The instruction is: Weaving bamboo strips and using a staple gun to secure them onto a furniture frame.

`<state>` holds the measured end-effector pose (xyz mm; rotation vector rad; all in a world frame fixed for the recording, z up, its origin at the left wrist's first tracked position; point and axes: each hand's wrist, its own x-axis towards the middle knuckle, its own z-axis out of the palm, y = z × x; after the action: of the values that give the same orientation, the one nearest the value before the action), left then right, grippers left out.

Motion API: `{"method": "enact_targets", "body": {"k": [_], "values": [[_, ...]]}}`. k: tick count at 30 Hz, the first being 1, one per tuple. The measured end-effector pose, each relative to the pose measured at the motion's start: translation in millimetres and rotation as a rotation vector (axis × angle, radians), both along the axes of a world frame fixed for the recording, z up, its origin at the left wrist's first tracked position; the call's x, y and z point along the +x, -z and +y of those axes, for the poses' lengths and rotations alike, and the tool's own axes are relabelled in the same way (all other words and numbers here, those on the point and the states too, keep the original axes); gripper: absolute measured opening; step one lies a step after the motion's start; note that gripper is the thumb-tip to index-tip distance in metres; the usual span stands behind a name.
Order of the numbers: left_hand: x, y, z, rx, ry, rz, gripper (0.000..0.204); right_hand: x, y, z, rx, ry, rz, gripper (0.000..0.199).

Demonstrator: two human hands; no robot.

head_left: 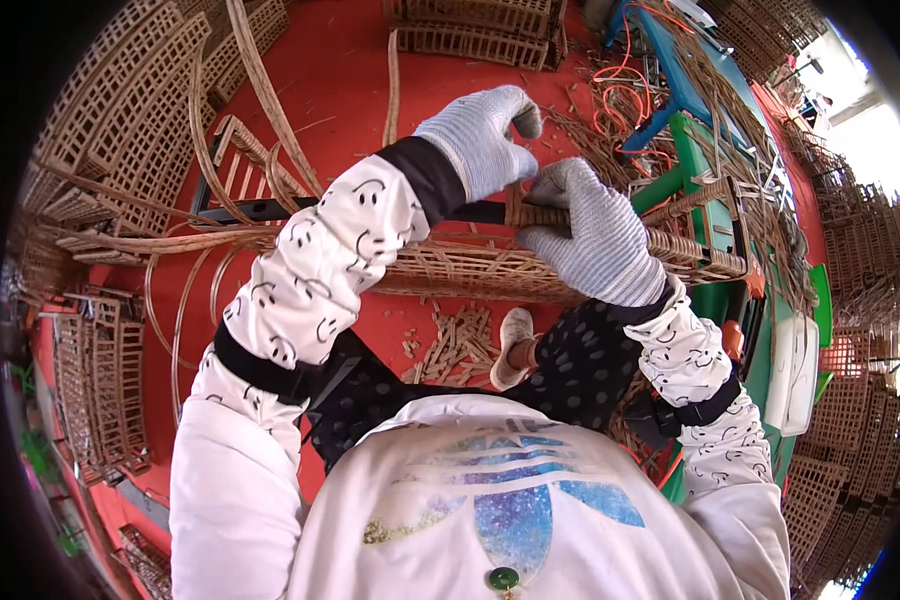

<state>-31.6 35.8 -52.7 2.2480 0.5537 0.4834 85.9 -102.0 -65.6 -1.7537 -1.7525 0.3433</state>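
A woven rattan piece (480, 268) with a lattice side lies across my lap. Along its upper edge runs a dark bar (478, 212), wound with flat rattan strip (535, 213) beside my right hand. My right hand (595, 235), in a grey-white knit glove, closes its thumb and fingers about that wound part. Just above the bar is my left hand (480, 140), gloved alike. Its fingers curl in toward the thumb, and whatever lies in them is hidden. Long loose rattan canes (270, 105) arch up at the left of the piece.
Stacked lattice baskets (135, 110) stand at far left, with more (480, 30) at the back. A blue bench (685, 70) and green stool (700, 185) are at right, near an orange cord (620, 75) and loose strips. Short cane offcuts (457, 345) litter the red floor (340, 60).
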Motion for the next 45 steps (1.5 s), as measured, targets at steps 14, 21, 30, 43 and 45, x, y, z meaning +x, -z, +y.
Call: {"method": "enact_targets", "body": {"k": [14, 21, 30, 43, 45], "values": [[-39, 18, -23, 0.308, -0.126, -0.438, 0.024, -9, -2, 17, 0.022, -0.022, -0.106, 0.021], [-69, 64, -71, -0.609, -0.161, -0.212, 0.057, -7, 0, 24, -0.076, -0.001, 0.131, 0.025], [-53, 47, -82, -0.925, -0.164, -0.292, 0.019, -1, 1, 23, -0.005, -0.102, 0.008, 0.027], [-18, 10, 22, 0.247, 0.033, 0.189, 0.034, -23, 14, 17, 0.126, 0.194, -0.129, 0.045], [-12, 18, 30, 0.017, -0.023, 0.304, 0.031, -24, 16, 19, 0.211, 0.167, -0.192, 0.041]]}}
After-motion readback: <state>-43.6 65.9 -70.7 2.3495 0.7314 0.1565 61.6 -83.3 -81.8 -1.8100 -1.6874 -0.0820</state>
